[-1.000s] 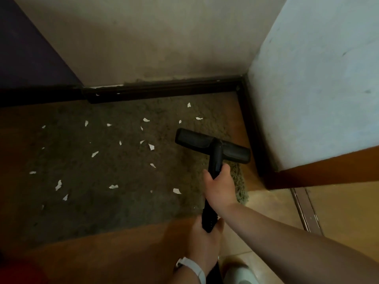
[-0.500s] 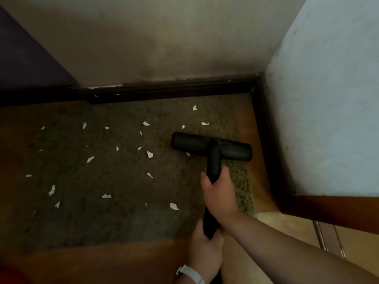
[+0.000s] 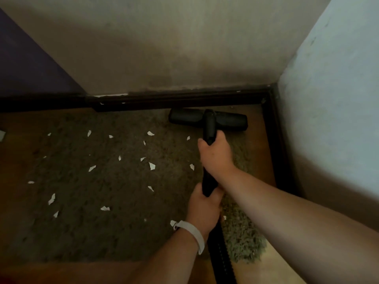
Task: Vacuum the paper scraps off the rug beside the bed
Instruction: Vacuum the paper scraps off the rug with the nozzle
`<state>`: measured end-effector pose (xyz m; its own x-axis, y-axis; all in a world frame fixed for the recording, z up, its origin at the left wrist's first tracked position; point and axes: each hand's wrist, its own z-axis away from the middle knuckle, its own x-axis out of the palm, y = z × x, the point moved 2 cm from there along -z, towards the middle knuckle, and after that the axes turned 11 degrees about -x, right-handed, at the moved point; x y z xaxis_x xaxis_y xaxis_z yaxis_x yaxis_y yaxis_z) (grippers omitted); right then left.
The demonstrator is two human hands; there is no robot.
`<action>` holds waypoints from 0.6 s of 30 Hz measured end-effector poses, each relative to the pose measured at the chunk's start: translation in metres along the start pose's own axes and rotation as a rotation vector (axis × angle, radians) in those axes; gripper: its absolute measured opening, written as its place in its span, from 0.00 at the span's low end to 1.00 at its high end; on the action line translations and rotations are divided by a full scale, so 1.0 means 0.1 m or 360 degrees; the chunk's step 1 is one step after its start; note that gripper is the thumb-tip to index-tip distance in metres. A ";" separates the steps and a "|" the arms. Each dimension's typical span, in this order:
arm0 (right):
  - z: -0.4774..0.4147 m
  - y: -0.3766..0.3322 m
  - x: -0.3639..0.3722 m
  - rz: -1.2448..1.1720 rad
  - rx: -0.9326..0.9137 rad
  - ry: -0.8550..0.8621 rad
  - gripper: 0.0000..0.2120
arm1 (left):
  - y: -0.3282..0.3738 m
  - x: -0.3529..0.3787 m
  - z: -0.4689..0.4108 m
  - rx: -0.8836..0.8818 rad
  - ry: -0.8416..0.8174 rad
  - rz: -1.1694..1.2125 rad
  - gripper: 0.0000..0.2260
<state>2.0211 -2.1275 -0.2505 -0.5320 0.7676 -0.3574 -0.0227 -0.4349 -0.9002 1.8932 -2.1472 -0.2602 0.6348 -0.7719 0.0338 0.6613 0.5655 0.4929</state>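
**Pass reaches the rug's far edge; most scraps remain**

The black T-shaped vacuum floor head [image 3: 230,122] sits at the far right corner of the shaggy brown rug [image 3: 102,181]. Its long axis runs along the rug's far edge. The black wand [image 3: 208,184] points away from the person toward that edge. The right hand [image 3: 215,154] grips the wand nearer the head, and the left hand [image 3: 204,210] wraps its lower end. White torn paper scraps [image 3: 152,166] dot the rug's middle and left. This stroke looks spent, so the next move calls for drawing back and shifting left over the scraps.
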 end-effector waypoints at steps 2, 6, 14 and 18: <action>-0.10 0.01 0.03 0.0010 0.0007 -0.0036 0.12 | 0.06 0.01 -0.05 -0.0025 -0.0045 0.0033 0.08; -0.18 0.06 0.05 0.0033 0.0011 -0.0061 0.13 | 0.08 0.01 -0.16 -0.0080 -0.0120 0.0046 0.08; -0.09 0.11 0.04 0.0074 0.0034 -0.0133 0.12 | -0.01 0.04 -0.15 -0.0122 -0.0168 0.0064 0.06; -0.04 0.13 0.05 0.0103 0.0029 -0.0113 0.11 | -0.07 0.02 -0.13 -0.0091 -0.0163 0.0088 0.07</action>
<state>2.0210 -2.1275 -0.2653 -0.5917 0.7026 -0.3953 -0.0015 -0.4913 -0.8710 1.8946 -2.1487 -0.2751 0.6288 -0.7630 0.1498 0.6500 0.6216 0.4372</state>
